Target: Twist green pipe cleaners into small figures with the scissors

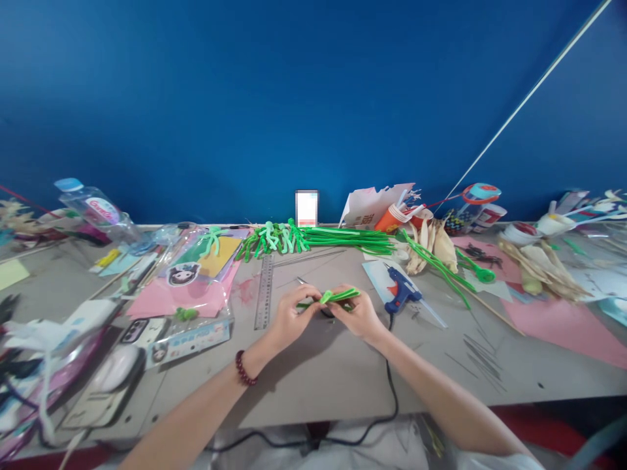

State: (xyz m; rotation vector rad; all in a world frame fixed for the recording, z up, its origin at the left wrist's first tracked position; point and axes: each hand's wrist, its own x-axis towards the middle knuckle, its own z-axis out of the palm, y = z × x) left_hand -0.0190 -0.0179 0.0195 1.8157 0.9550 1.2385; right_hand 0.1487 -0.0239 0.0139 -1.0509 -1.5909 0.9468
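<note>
My left hand (295,310) and my right hand (358,318) meet above the middle of the table, both with fingers closed. Between them they pinch folded bright green pipe cleaners (345,296); the exact shape is partly hidden by the fingers. A metal-tipped tool (301,281) lies behind and under my hands, mostly covered. Just left of my left hand is a clear ruler (264,294). A blue hot glue gun (401,290) rests to the right of my right hand. Behind both hands lies a bundle of green pipe cleaners (343,238) with curled light-green ends.
A sticker bag with coloured paper (176,294), a white mouse (113,369) and a plastic bottle (100,209) lie left. Orange paper cups (392,217), dried husks (431,248) and pink paper (563,326) are right. The glue gun's black cord (392,385) runs along the front edge.
</note>
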